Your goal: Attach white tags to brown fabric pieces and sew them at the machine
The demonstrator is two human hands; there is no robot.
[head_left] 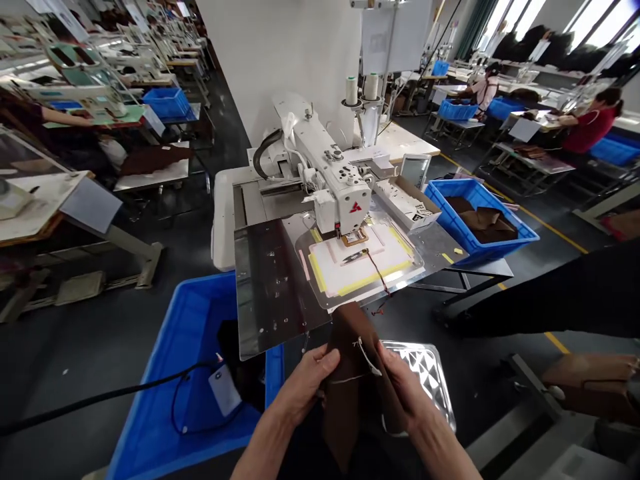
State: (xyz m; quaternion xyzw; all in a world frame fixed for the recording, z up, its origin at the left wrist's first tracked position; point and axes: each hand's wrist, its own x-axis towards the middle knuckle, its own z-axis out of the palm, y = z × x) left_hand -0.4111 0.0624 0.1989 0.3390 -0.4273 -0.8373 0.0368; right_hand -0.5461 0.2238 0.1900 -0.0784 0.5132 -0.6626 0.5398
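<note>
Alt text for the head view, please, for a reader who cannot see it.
Both hands, left hand and right hand, hold a brown fabric piece with white thread in front of a white sewing machine. A blue bin stands at lower left, another blue bin of brown pieces at right.

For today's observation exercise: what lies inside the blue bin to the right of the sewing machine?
Inside the blue bin lie folded dark brown pieces, much like the brown piece both hands hold. Anything beneath them is covered, and the near wall hides part of the bin's floor.
</note>
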